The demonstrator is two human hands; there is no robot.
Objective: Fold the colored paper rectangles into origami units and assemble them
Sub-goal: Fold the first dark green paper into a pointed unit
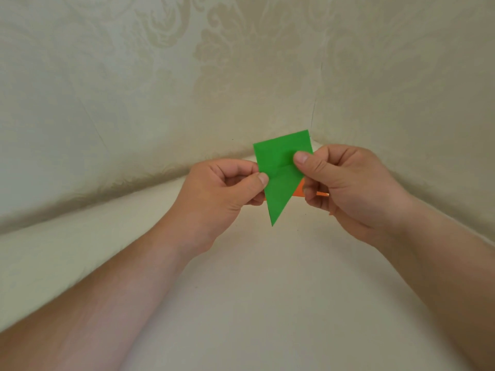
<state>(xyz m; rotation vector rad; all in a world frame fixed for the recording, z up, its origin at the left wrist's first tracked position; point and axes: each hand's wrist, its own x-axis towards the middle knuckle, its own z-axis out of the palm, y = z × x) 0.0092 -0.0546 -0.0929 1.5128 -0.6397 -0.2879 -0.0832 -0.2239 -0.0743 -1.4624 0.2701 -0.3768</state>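
Both hands — left hand [227,186], right hand [345,180] — pinch the pointed green folded paper unit [281,178] over perhaps an orange paper piece [300,190] — align edges before creasing.

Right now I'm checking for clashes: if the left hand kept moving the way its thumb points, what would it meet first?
Probably the right hand, just across the green paper both hands pinch; depth is unclear.

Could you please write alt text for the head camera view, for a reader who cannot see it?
Two bare hands hold a folded green paper unit upright above a cream cloth-covered surface, its point aimed down. The left hand pinches its left edge and the right hand its right side, thumb on the front. A bit of orange paper shows behind it.
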